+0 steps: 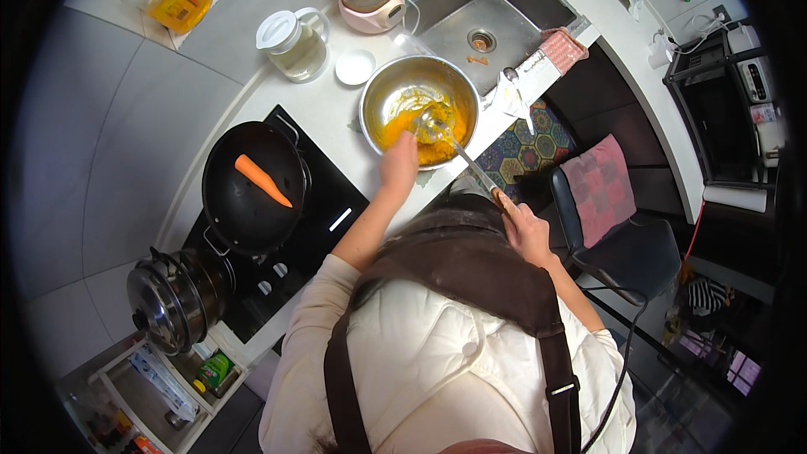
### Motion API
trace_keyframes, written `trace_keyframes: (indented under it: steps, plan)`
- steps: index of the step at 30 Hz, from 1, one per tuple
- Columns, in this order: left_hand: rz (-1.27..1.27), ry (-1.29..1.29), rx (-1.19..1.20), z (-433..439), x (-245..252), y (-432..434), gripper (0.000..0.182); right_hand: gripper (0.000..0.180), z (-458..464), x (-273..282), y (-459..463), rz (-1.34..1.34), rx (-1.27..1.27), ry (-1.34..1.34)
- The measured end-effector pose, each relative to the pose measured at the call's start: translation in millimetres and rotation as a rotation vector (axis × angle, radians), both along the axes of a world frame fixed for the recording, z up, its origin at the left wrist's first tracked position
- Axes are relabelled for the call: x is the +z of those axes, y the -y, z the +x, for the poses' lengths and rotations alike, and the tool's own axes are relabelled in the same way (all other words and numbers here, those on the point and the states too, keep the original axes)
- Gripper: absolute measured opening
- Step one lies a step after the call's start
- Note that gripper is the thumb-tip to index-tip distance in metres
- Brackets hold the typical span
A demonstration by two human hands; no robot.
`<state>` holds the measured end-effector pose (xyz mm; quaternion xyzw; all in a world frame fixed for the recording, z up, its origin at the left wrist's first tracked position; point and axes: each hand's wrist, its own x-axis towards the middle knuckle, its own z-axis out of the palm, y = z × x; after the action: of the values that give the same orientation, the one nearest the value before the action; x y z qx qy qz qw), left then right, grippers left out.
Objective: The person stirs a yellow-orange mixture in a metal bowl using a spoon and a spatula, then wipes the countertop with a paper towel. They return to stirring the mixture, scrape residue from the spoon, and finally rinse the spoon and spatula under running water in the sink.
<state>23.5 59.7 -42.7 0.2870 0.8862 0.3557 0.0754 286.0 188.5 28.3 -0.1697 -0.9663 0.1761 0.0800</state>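
A stainless steel mixing bowl [376, 89] stands on the white counter, with orange-yellow mash [403, 129] smeared over its base and wall. My right hand [528, 232] grips the wooden end of a long-handled metal ladle or spatula [477, 170]. The tool's mash-coated head lies over the inside of the bowl. My left hand [401, 161] reaches across the bowl's near left rim, close to the tool's head. Its fingertips are blurred, so whether they touch the head or hold anything is unclear.
On the black cooktop [315, 233] sits a wok [220, 183] with a peeled carrot [265, 183] in it. A lidded steel pot [167, 309] is beyond. Near the bowl stand a white dish [355, 67], a pitcher [296, 53], and the sink [504, 22]. A chair [624, 252] is at right.
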Motion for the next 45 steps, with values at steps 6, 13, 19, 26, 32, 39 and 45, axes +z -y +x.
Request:
trace_keyframes:
  steps: [6, 13, 19, 26, 32, 39, 45]
  plan:
    - [-0.123, 0.078, 0.120, -31.5, -11.8, 7.4, 0.020, 0.056, 0.4, 1.8, -0.7, 0.010, -0.016, -0.035]
    - [0.090, 0.088, 0.069, -1.8, 19.0, -4.9, 0.017, 0.056, -1.7, 2.1, -0.9, 0.008, -0.023, -0.039]
    - [0.043, -0.056, -0.064, 13.6, 16.6, -17.2, 0.015, 0.056, -2.3, 1.9, -2.2, 0.003, 0.010, -0.052]
    - [-0.233, 0.020, 0.022, -30.6, -3.3, -4.0, 0.020, 0.058, -0.2, 3.6, -2.4, 0.028, 0.004, -0.065]
    - [0.002, 0.096, 0.135, -19.9, 12.9, 2.2, 0.017, 0.058, -1.1, 2.9, -1.1, 0.038, -0.015, -0.074]
    - [0.014, -0.070, -0.049, 2.5, 24.5, -16.9, 0.016, 0.059, -4.6, 5.9, -1.2, 0.040, 0.056, -0.088]
    - [-0.047, -0.043, 0.046, -25.2, 6.1, -8.9, 0.015, 0.061, -1.6, 5.2, -0.9, 0.068, 0.059, -0.130]
